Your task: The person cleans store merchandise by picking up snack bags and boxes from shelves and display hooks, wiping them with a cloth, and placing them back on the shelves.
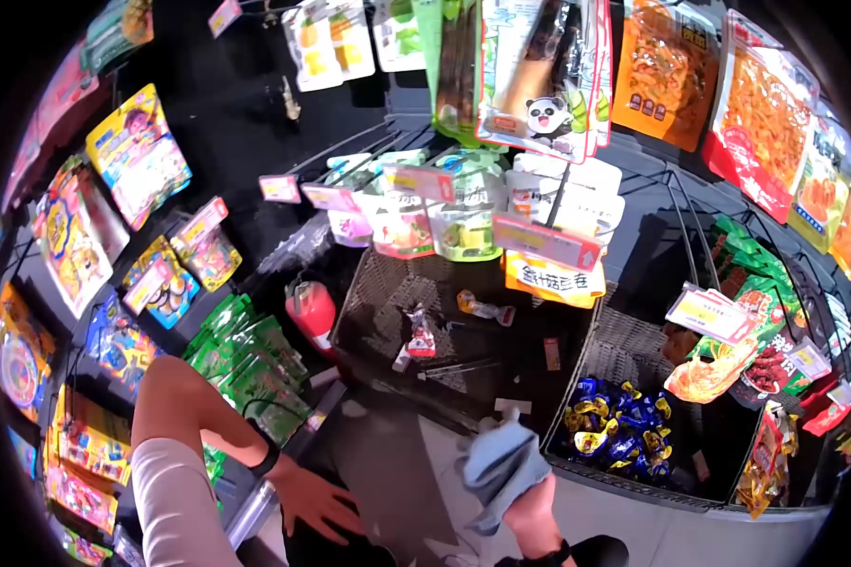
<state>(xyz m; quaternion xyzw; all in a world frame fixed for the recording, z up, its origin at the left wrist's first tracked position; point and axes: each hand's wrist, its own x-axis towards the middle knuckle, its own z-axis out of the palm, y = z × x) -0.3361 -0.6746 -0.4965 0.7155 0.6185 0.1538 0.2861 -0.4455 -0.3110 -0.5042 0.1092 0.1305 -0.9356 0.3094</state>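
My right hand [533,515] grips a crumpled grey-blue cloth [503,470] low in the view, in front of the near edge of a dark woven basket [369,321]. Fingers spread, my left hand [317,501] lies on my dark-clothed knee and holds nothing. Inside the basket are a small red-and-white wrapped candy [422,331], a yellow-ended wrapped candy [485,308] and a few small scraps. A second basket [624,326], to the right, holds many candies in blue-and-yellow wrappers [619,425].
Snack bags hang on hooks all round, among them panda-printed packs [544,113] above and green packs [251,364] at left. Price tags [544,241] jut out over the baskets. A red bottle-like object [310,310] stands left of the first basket. Grey floor [397,472] lies below.
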